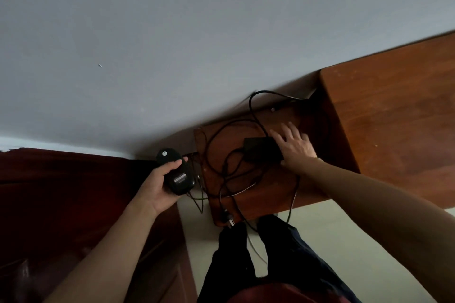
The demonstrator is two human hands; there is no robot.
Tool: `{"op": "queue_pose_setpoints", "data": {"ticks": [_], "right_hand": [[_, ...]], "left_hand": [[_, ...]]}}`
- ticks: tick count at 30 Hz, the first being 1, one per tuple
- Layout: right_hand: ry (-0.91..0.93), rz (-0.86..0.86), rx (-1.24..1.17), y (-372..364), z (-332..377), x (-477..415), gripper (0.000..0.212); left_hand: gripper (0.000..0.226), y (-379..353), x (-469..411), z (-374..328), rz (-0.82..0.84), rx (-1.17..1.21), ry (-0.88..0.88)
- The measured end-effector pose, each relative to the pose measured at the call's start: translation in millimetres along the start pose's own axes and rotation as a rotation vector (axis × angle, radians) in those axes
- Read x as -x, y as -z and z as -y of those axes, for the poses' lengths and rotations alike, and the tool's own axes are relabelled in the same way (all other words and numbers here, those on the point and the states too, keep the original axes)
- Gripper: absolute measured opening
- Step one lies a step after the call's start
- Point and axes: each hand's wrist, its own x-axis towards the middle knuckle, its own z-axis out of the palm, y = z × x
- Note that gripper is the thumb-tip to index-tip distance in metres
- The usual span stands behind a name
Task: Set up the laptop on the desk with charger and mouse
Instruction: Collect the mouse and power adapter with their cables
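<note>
Grey wall behind low brown wooden worktop (pixel 266 187): black charger brick (pixel 261 151) lies there amid tangled black cables (pixel 221 155), right hand (pixel 294 146) spread flat on it, left hand (pixel 160 184) clamped around black mouse (pixel 176 173) just beside.

A low stool (pixel 248 179) and the taller desk (pixel 394 130) to its right are reddish-brown wood with a smooth, faintly glossy varnished finish, and the far wall (pixel 172 44) is matt grey paint with a few small scuffs. On the stool lie a matt black plastic charger brick (pixel 261 151) and thin black rubbery cables (pixel 221 155), one ending in a plug with bare metal prongs (pixel 230 220) at the near edge. At the left, a black plastic mouse (pixel 176 174) shows a slightly shiny underside with a pale paper-like label, the dark trousers (pixel 283 265) at the near side look like soft matt cloth, and the floor (pixel 332 229) is a smooth pale surface.
</note>
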Motion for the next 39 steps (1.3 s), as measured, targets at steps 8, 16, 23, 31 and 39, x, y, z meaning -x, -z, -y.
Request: {"op": "queue_pose_setpoints", "data": {"ticks": [8,16,23,31,39], "right_hand": [[0.338,0.083,0.251,-36.4,40.4,-29.2,0.051],[0.491,-0.011,-0.106,8.9,36.8,3.6,0.029],[0.485,0.003,-0.812,76.4,52.1,28.3,0.011],[0.354,-0.035,-0.881,66.8,47.8,24.7,0.019],[0.113,0.191,-0.114,4.3,-12.4,-11.0,0.121]], "left_hand": [[0.034,18.3,-4.4,33.2,-0.015,-0.002,0.031],[0.036,-9.8,-3.2,35.9,0.006,-0.171,-0.017],[0.034,-59.5,3.2,7.3,0.191,-0.489,-0.144],[0.034,-63.6,5.1,12.2,0.317,-0.565,0.003],[0.031,-2.4,35.3,38.3,0.153,-0.046,-0.006]]}}
